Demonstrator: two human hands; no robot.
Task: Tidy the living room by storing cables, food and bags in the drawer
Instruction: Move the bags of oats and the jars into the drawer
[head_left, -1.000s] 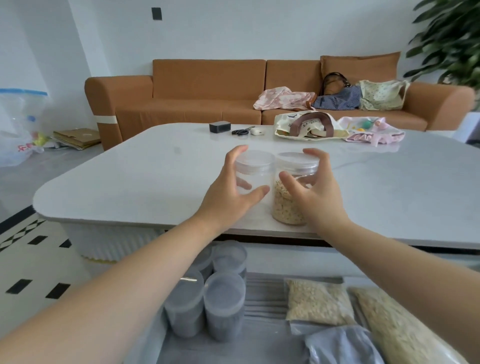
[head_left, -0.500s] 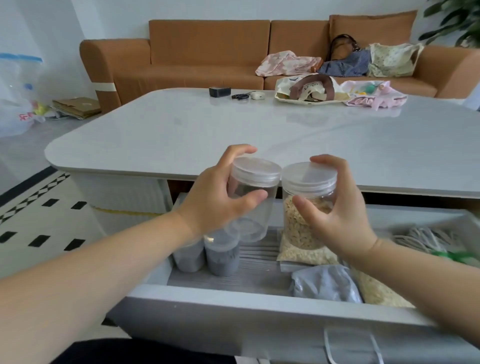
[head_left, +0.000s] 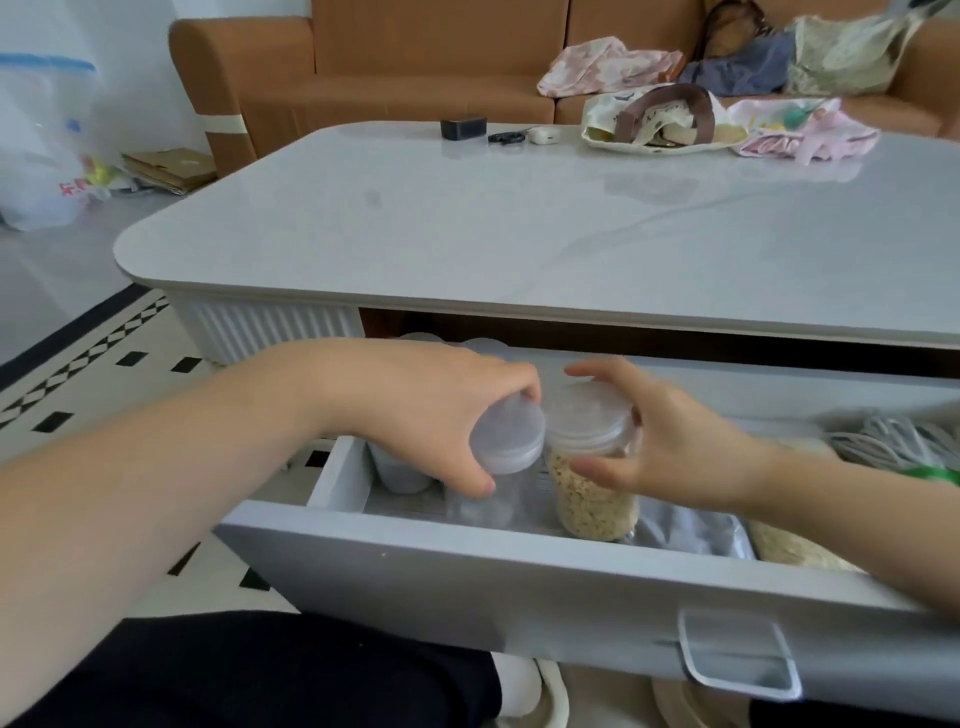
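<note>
Person's left grip (head_left: 441, 415) wrapping one empty clear lidded plastic jar (head_left: 506, 441), right grip (head_left: 670, 452) clasping one oat-filled clear jar (head_left: 592, 493), both jars touching inside one open grey drawer (head_left: 519, 582).

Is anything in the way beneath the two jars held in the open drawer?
Nothing visible. The clear jar in the left hand and the oat jar in the right hand are inside the drawer, bases hidden by its front panel. A grey pouch lies beside the oat jar.

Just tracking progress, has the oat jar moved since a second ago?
Yes. The oat jar came down off the table top into the open drawer, gripped by the right hand.
</note>
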